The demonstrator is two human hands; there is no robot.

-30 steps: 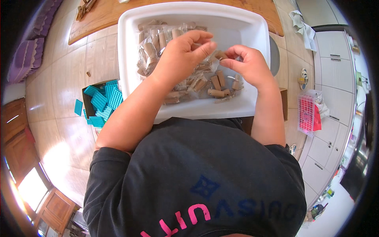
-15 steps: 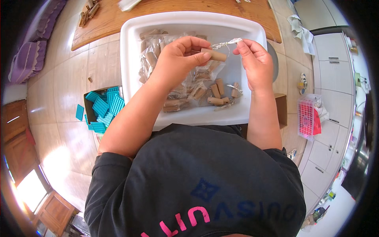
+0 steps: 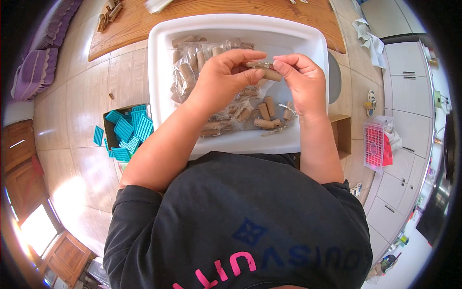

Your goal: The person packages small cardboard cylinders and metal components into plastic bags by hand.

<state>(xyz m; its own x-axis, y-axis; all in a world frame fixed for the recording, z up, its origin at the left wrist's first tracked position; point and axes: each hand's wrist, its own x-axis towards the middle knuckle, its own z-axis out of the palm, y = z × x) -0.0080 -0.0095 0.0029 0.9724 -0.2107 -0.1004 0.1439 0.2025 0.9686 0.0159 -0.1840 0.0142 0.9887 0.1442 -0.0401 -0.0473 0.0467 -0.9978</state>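
Observation:
Above a white plastic tub (image 3: 315,43), my left hand (image 3: 222,79) grips a short brown tube (image 3: 272,74) between thumb and fingers. A bundle of thin silvery wire (image 3: 260,64) lies along the tube's far side. My right hand (image 3: 304,83) pinches the right end of this bundle with thumb and forefinger. The fingers partly hide both tube and wire. Below my hands, in the tub, are clear plastic bags (image 3: 185,72) filled with similar brown tubes. Several loose tubes (image 3: 264,111) and wire bundles lie at the tub's near right.
A wooden table (image 3: 127,36) stretches behind the tub, with more brown tubes (image 3: 109,15) at its far left. On the floor at left, a box holds teal ridged plates (image 3: 123,129). An open cardboard box (image 3: 341,135) and a pink-and-clear basket (image 3: 373,144) stand at right.
My right hand has moved left and slightly down, bringing the wire bundle from beyond the tube's end to lie alongside it. My left hand keeps its grip on the tube.

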